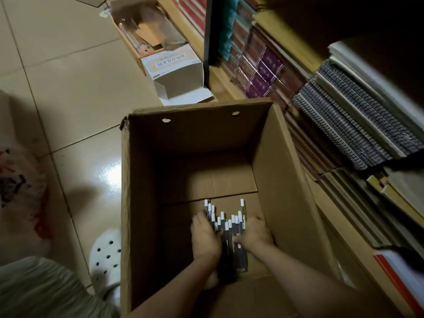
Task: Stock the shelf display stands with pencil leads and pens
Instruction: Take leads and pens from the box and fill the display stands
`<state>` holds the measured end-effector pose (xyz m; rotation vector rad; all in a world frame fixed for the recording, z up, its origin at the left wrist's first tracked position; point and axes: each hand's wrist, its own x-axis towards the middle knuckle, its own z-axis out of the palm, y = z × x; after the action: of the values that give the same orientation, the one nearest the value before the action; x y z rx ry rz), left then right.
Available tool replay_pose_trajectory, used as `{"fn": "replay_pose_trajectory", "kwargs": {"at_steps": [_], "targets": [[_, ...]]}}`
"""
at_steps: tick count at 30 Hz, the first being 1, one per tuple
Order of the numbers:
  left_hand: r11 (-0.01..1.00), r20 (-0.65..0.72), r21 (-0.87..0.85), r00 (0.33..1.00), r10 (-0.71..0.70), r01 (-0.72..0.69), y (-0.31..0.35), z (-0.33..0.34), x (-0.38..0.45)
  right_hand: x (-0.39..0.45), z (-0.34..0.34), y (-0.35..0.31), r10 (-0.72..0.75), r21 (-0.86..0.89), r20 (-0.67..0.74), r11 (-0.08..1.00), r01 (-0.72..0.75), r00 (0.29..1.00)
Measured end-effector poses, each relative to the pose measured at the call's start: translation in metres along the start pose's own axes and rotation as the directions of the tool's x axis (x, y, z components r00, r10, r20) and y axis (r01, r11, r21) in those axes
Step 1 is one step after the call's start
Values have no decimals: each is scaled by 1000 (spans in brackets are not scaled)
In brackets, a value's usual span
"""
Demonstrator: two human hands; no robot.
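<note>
Deep inside a tall brown cardboard box [289, 180] on the floor lies a bundle of dark pens with white caps [229, 228]. My left hand [205, 237] curls round the bundle's left side. From the other side, my right hand [254, 232] grips the same pens, thumb laid across their barrels. Both forearms reach down into the box from the near edge. The lower ends of the pens are hidden between my hands.
Shelves packed with wrapped notebooks [344, 125] and books run along the right. An open white carton [176, 72] and a small box of scraps [146, 33] sit on the tiled floor beyond the big box. A white clog [105, 255] and a plastic bag [20, 187] lie left.
</note>
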<state>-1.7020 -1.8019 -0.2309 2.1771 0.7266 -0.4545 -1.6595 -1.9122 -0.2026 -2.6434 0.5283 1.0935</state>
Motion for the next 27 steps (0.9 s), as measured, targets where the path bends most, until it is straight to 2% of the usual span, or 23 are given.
{"fn": "replay_pose_trajectory", "kwargs": {"at_steps": [6,14,17,21,24,27], "targets": [[997,-21,-81,1000,-14,12,7,8,-2,0,5,0,-49,29,20,998,48,999],[985,55,-124,992,-118,124,9,13,2,9,4,4,-41,24,27,999,41,999],[952,109,-245,981,-158,181,8,11,5,14,3,9,-26,39,23,999,25,999],[858,196,-439,960,-199,267,6,3,8,17,-2,15,-17,72,61,997,13,998],[851,226,-456,959,-171,259,5,-5,13,14,-12,13,-16,157,83,988,3,996],[853,287,-453,948,-137,260,16,-20,18,4,-32,8,-75,201,67,978,61,995]]}}
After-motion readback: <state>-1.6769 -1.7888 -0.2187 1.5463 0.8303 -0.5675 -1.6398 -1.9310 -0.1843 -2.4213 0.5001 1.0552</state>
